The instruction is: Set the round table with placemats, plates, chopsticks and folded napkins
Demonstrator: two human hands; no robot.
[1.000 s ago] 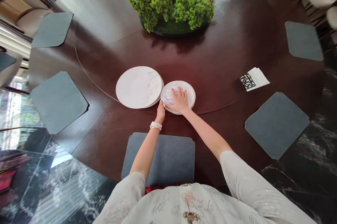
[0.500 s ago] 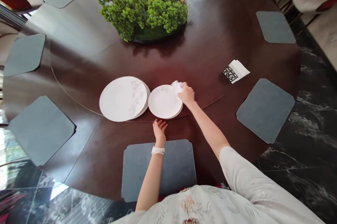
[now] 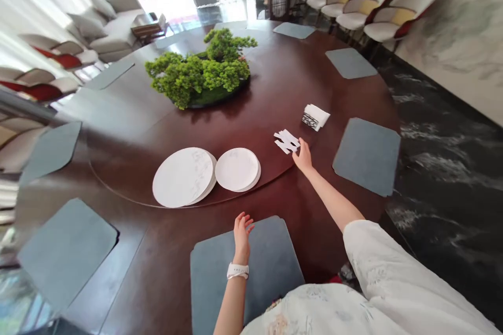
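Right hand right up at the paper slips on the desk, fingertips touching them, can't tell if it's gripping! Left hand open, fingers spread above the mat, and the small plates sit well left of those slips!

Banquet room with round table

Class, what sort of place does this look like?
Probably a restaurant's banquet room: a big round wooden table with a turntable, grey place mats around it, and stacked white plates.
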